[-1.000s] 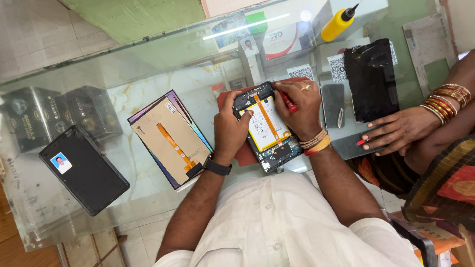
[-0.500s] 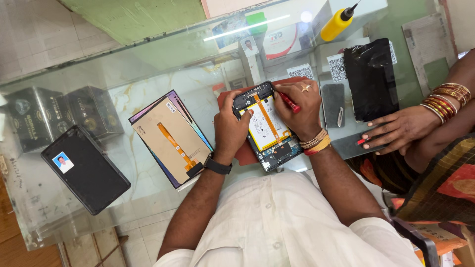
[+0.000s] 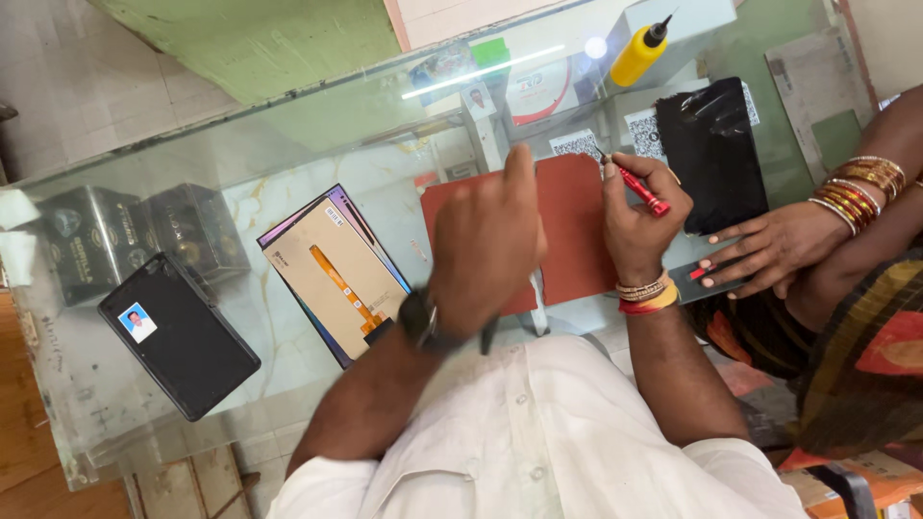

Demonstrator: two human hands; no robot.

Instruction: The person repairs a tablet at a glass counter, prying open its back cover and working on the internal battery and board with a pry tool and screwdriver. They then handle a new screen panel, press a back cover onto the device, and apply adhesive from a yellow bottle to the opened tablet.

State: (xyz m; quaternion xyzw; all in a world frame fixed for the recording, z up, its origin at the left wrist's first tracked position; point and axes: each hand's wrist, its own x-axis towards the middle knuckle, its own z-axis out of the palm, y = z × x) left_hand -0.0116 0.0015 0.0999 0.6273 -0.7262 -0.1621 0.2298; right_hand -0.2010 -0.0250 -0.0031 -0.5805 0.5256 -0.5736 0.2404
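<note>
Both hands have come off the opened phone, now out of sight: left hand (image 3: 486, 245) hangs loosely curled over the red mat (image 3: 575, 226), right grip (image 3: 639, 207) pinching the red screwdriver (image 3: 635, 187).

A slim red-handled screwdriver (image 3: 639, 190) with a thin dark metal tip is gripped in the right hand (image 3: 636, 223), fingers wrapped round its shaft. It lies tilted, its tip pointing up and to the left, raised just above the right edge of a flat, rectangular red-brown work mat (image 3: 569, 226). The mat lies flat on the glass tabletop, its long sides running away from the person, its middle surface bare. The left hand (image 3: 484, 242) is raised over the mat's left part, back of the hand upward, fingers curled and blurred, covering that portion of the mat.
</note>
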